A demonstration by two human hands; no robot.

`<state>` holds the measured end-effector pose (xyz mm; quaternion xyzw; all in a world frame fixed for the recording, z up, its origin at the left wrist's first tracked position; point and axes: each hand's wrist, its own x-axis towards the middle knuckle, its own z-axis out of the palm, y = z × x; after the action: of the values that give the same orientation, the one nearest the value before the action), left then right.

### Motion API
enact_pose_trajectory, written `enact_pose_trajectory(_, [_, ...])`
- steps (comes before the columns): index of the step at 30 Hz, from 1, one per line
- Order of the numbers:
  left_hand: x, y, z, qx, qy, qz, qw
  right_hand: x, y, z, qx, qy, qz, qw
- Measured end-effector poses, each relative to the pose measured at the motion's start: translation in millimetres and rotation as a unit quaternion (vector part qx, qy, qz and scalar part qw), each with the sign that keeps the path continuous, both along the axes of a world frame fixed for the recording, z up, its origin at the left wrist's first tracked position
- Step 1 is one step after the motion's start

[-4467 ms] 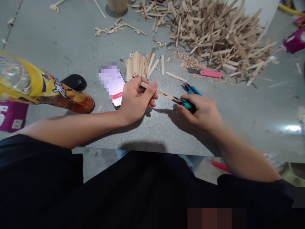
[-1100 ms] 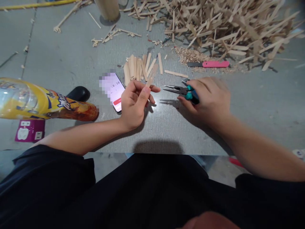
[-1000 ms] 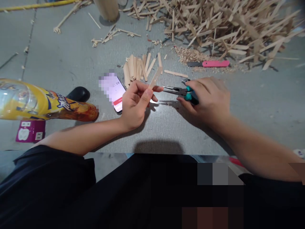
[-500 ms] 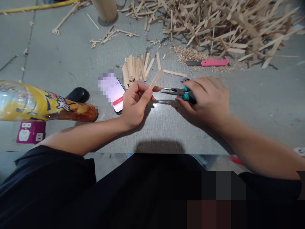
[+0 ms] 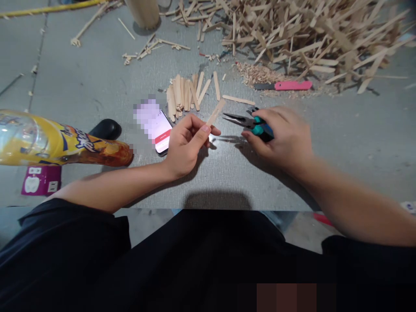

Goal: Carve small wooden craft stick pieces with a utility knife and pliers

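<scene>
Between thumb and fingers my left hand pinches a flat wooden craft stick, its free end tilted up and to the right. The stick seems to have a slot or mark along its face. My right hand is wrapped round long-nose pliers with teal and black handles. Their jaws are slightly parted, point left, and stay apart from the stick. A small bundle of craft sticks lies just beyond my left hand, with a few loose ones beside it.
A large heap of craft sticks spreads at the back right, with wood shavings and a pink-handled knife before it. A phone lies by my left hand. Left are a drink bottle, a purple box and a wooden cylinder.
The pliers have turned, their tips rising and drawing slightly right, away from my left hand. The stick in my left hand has shifted slightly right and down.
</scene>
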<state>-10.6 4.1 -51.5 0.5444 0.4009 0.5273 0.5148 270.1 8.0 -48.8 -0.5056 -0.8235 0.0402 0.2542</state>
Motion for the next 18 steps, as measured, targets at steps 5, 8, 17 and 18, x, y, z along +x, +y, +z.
enact_pose_trajectory(5, [-1.5, -2.1, -1.9, -0.008, 0.005, -0.012, 1.000, -2.1, -2.0, -5.0, -0.009, 0.047, 0.011, 0.999])
enact_pose_trajectory(8, [-2.2, -2.7, -2.2, -0.010, 0.016, -0.015, 1.000, -2.9, -3.1, -4.2, -0.015, 0.057, 0.014, 0.998])
enact_pose_trajectory(17, [-2.5, -3.4, 3.5, 0.020, 0.047, -0.029, 0.998, -4.8, -3.1, -1.6, -0.030, 0.079, 0.031, 0.996])
enact_pose_trajectory(18, [-2.5, -3.1, 3.5, 0.020, 0.051, -0.031, 0.998, -4.8, -3.0, -1.2, -0.035, 0.081, 0.033, 0.996])
